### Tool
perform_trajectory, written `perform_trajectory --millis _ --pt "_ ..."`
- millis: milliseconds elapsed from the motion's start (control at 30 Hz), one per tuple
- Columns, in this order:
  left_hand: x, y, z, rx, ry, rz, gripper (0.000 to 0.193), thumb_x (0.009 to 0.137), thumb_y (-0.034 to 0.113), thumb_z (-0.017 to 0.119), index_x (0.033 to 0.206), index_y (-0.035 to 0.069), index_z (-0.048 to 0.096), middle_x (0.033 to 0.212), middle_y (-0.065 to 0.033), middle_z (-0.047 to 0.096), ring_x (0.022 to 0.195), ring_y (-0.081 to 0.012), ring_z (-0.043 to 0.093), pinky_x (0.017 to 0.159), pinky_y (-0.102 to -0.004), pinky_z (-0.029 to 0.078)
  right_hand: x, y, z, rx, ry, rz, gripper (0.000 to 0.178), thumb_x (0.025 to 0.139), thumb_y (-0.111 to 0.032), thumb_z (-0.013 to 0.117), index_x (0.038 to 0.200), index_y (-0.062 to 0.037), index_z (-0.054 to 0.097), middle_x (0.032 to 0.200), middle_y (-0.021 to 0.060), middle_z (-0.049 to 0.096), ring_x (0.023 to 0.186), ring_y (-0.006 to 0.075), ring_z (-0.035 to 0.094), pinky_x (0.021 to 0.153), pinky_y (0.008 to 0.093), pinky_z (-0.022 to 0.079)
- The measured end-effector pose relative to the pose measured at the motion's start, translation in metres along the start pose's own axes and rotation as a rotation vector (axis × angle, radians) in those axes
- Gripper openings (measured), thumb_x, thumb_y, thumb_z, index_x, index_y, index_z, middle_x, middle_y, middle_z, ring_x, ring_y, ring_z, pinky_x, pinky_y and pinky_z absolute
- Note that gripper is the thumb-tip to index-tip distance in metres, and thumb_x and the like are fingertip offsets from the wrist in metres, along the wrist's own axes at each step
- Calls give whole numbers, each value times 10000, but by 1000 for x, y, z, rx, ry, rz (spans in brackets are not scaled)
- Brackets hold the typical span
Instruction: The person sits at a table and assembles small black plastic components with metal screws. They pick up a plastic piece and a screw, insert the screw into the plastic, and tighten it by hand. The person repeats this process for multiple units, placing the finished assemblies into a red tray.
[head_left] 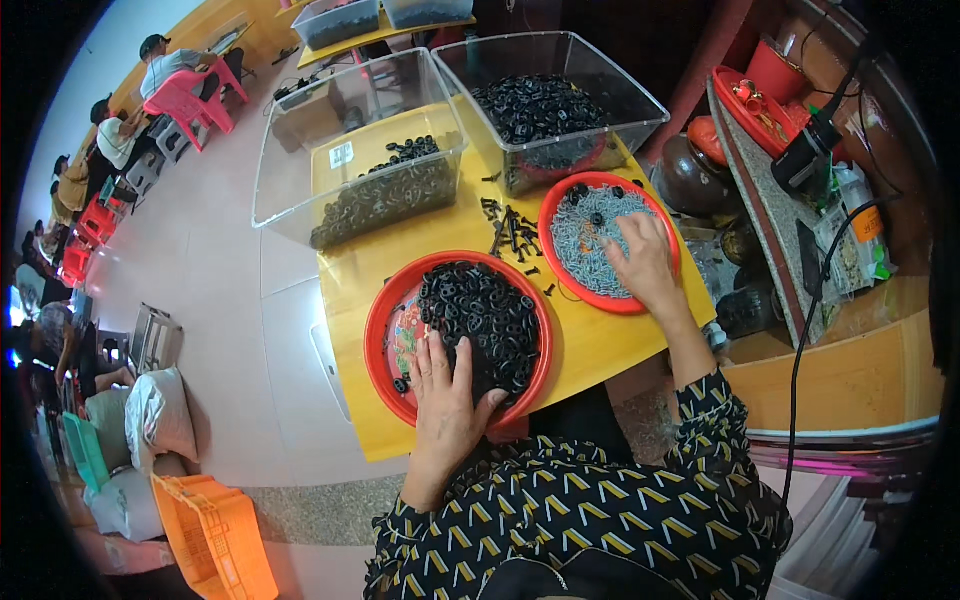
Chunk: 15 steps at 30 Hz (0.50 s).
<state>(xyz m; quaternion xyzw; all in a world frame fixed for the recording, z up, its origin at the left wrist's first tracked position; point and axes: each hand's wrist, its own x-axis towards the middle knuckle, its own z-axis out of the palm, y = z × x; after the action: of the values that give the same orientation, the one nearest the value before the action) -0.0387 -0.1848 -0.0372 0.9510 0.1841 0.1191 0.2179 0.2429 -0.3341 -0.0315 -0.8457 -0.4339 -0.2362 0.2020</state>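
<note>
Picking pieces seems the step in hand, with the left hand, loosely spread, at black parts in a red bowl, the right hand, curled, over grey screws in a second bowl, either grip impossible to tell, the next move likely calling for a fine pinch.

The left hand lies at about seven o'clock of the view, back upward, its fingers extended and a little spread toward twelve, the thumb apart toward one. The right hand is near three o'clock, with bent fingers; its bare forearm leans toward eleven. Whether the right fingertips meet, I cannot see clearly.
</note>
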Motion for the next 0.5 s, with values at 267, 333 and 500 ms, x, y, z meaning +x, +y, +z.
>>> perform_trajectory --millis 267,333,500 --pt "-8 -8 -1 -108 127 63 648 662 239 694 1173 -41 409 1267 -306 281 1201 -457 254 988 -536 189 -6 22 31 -70 -105 -72 161 752 -175 591 717 -35 520 748 132 503 721 301 509 628 394 417" --pt "-10 -11 1 -137 158 93 620 666 225 690 1155 -49 424 1265 -305 287 1199 -456 260 983 -537 199 -4 24 32 -42 -64 -114 170 772 -172 576 689 -41 507 692 129 505 652 303 515 578 396 417" --pt "-25 -14 0 -158 260 115 504 669 148 680 1067 -73 465 1230 -282 362 1183 -423 326 958 -535 242 1 26 30 -33 12 -100 222 814 -189 550 649 -50 502 614 131 509 567 313 520 509 411 407"
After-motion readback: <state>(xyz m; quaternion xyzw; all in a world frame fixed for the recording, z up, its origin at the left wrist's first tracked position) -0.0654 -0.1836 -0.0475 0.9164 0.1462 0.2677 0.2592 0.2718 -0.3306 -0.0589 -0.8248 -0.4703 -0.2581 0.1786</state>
